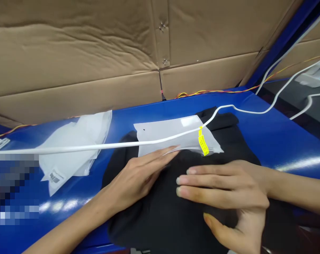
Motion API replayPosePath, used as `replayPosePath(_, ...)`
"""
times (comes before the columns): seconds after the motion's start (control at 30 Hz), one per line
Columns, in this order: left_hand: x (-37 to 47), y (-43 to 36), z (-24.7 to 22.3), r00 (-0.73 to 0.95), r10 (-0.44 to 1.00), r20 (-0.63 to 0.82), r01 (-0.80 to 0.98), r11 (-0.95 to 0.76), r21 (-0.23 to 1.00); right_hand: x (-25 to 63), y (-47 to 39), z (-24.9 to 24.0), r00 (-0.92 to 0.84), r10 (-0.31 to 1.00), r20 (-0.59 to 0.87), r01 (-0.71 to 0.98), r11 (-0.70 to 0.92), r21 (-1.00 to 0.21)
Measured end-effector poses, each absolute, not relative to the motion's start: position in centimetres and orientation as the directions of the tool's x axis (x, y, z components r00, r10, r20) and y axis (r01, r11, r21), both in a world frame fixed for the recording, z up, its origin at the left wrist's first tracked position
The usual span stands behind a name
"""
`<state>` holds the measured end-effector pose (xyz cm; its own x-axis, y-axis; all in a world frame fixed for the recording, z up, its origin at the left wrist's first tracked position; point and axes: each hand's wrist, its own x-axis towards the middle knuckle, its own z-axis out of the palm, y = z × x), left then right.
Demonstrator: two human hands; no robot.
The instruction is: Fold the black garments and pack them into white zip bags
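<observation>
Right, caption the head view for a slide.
Left hand at the edge of a white sheet, right hand over black cloth on a blue table.

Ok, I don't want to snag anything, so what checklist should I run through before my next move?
1. Right hand free: ok, its fingers are open over the black cloth with nothing visible between them.
2. Left hand gripping the frosted plastic: cannot tell; its fingers are at the near edge.
3. White cable clear of the plastic in this view: not ok, it crosses it.
4. Cable touching the plastic: cannot tell.
5. Other white bags apart from the cloth: ok, blue table shows between.
</observation>
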<state>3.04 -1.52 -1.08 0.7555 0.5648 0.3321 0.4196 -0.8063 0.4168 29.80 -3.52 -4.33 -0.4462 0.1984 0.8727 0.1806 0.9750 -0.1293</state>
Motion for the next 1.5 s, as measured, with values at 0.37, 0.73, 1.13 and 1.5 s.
replayPosePath(0.37,3.1,-1.4,-1.0,0.786,0.524,0.33,0.373,-0.826,0.423,31.5,-4.9,-5.0,-0.563,0.203,0.801,0.22,0.971,-0.092)
replayPosePath(0.73,3.0,-1.4,-1.6,0.759,0.564,0.325,0.435,-0.811,0.392,29.2,-9.2,-5.9,-0.251,0.624,0.74,0.38,0.767,-0.517)
replayPosePath(1.13,3.0,-1.7,-1.6,0.733,0.598,0.323,0.468,-0.789,0.399,30.4,-3.8,-5.2,-0.457,-0.017,0.889,-0.006,1.0,0.016)
replayPosePath(1.5,2.6,-1.2,-1.4,0.778,0.513,0.363,0.309,-0.815,0.491,30.3,-2.9,-2.5,-0.586,0.347,0.733,0.308,0.931,-0.194)
